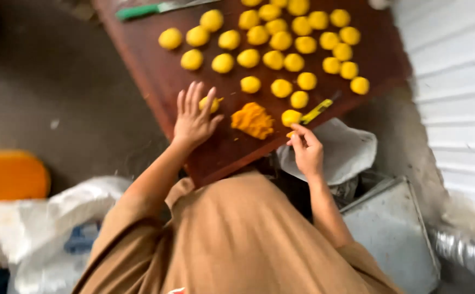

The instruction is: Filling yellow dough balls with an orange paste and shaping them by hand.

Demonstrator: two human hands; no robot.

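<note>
On the dark red-brown wooden board (216,147), the left hand (193,117) lay flat with fingers spread over a soft yellow dough ball (211,103), while the right hand (305,147) pinched a crumbly orange-yellow scrap at the board's near edge, beside the loose orange dough heap (253,120), which looked light, squashy and best cupped gently from underneath.

We see a smooth, dark wooden table (161,76), matt yellow dough balls (281,41), crumbly orange dough (253,120) at six o'clock, a green plastic-handled knife (139,11) at eleven.
</note>
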